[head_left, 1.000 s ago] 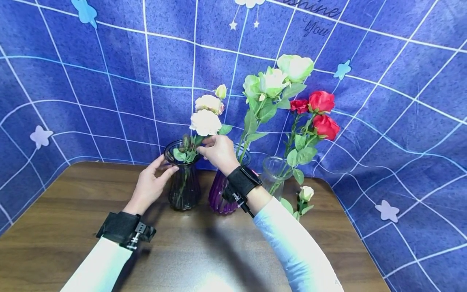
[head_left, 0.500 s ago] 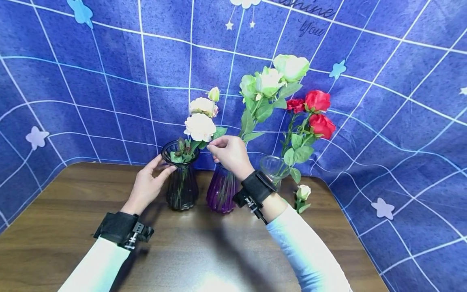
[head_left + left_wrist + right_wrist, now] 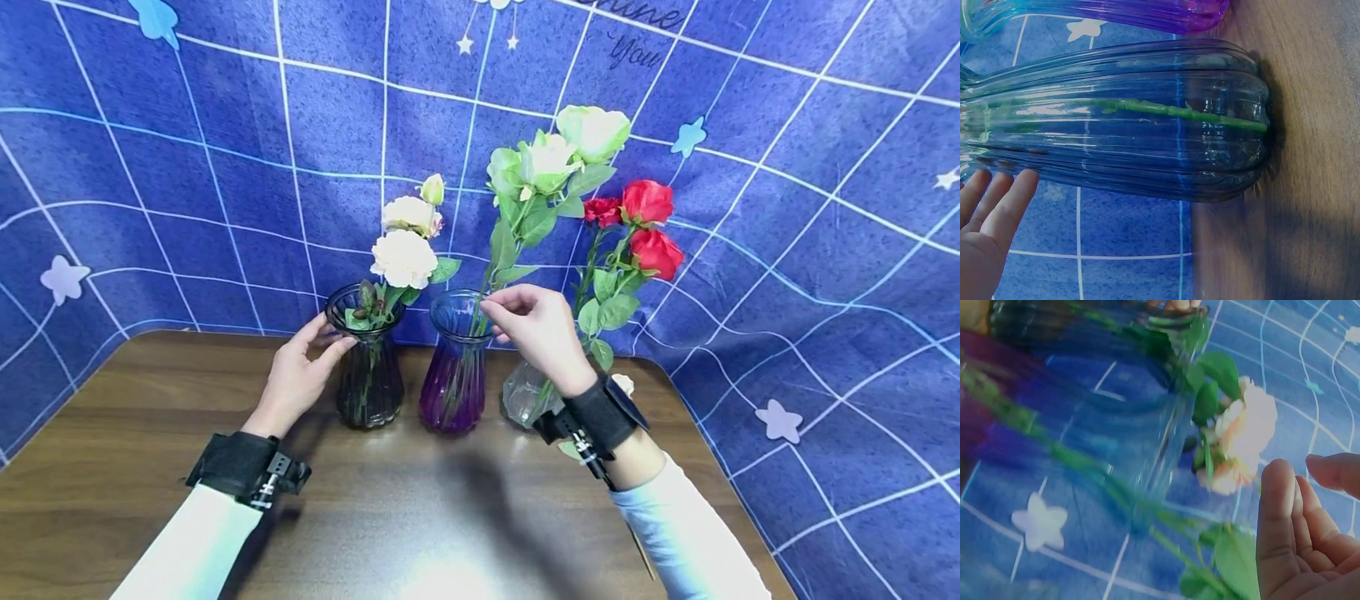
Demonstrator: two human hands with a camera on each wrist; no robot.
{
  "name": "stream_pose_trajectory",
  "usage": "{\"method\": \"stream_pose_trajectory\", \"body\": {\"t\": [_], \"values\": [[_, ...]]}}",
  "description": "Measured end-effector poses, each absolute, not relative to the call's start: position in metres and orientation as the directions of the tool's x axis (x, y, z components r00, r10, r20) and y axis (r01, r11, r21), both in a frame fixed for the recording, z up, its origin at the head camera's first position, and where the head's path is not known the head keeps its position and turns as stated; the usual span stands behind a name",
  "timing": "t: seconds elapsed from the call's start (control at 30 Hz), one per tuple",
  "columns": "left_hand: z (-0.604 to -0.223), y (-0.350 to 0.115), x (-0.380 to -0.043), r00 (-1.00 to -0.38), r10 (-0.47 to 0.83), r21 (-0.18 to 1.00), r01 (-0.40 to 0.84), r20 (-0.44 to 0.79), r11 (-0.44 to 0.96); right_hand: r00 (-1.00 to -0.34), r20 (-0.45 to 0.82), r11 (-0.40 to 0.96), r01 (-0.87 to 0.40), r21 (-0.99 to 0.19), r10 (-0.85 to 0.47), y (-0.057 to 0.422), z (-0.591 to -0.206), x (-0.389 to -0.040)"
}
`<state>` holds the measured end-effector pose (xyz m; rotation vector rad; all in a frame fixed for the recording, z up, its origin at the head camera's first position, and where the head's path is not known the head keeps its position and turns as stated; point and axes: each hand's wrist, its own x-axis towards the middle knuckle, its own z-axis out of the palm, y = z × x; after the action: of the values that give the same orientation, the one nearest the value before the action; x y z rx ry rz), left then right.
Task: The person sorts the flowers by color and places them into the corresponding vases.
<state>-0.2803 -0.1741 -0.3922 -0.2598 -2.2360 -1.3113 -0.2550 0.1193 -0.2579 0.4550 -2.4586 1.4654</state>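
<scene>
My left hand (image 3: 294, 379) grips the dark ribbed glass vase (image 3: 369, 387) just below its rim, thumb in front. In the left wrist view its fingertips lie along the glass (image 3: 1135, 147), and a green stem (image 3: 1185, 114) slants inside. Pale pink-white peonies (image 3: 405, 258) with a bud lean to the right out of that vase. In front of the neck of the blue-purple vase (image 3: 452, 396) is my right hand (image 3: 543, 333), holding nothing. The right wrist view shows its thumb (image 3: 1335, 472) apart from the forefinger (image 3: 1277, 500).
Tall white-green roses (image 3: 551, 162) stand in the blue-purple vase. Red roses (image 3: 651, 202) rise from a clear glass vase (image 3: 521, 396) to its right, partly behind my right wrist. A white rose (image 3: 622, 383) lies at the right. Blue patterned cloth (image 3: 225, 208) backs the wooden table (image 3: 360, 517).
My right hand has let go at the peonies and moved right, past the blue-purple vase's neck. The peonies have tipped slightly left. My left hand stays on the dark vase.
</scene>
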Motion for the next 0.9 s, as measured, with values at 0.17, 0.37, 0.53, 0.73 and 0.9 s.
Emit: {"method": "stream_pose_trajectory", "body": {"t": [0.17, 0.37, 0.53, 0.73, 0.9], "values": [[-0.392, -0.174, -0.281, -0.838, -0.109, 0.749, 0.411, 0.535, 0.520, -0.930, 0.361, 0.434, -0.357, -0.827, -0.076, 0.153, -0.261, -0.247], [-0.394, -0.174, -0.282, -0.840, -0.110, 0.754, 0.409, 0.531, 0.514, -0.948, 0.317, 0.477, -0.268, -0.837, 0.023, 0.200, -0.276, -0.240], [-0.393, -0.174, -0.281, -0.851, -0.109, 0.759, 0.391, 0.513, 0.520, -0.963, 0.254, 0.529, -0.171, -0.831, 0.087, 0.237, -0.301, -0.236], [-0.392, -0.173, -0.281, -0.854, -0.105, 0.765, 0.394, 0.510, 0.510, -0.977, 0.134, 0.551, -0.021, -0.834, 0.166, 0.274, -0.344, -0.234], [-0.392, -0.172, -0.280, -0.850, -0.106, 0.766, 0.402, 0.515, 0.502, -0.974, 0.030, 0.568, 0.106, -0.816, 0.224, 0.293, -0.380, -0.235]]}}
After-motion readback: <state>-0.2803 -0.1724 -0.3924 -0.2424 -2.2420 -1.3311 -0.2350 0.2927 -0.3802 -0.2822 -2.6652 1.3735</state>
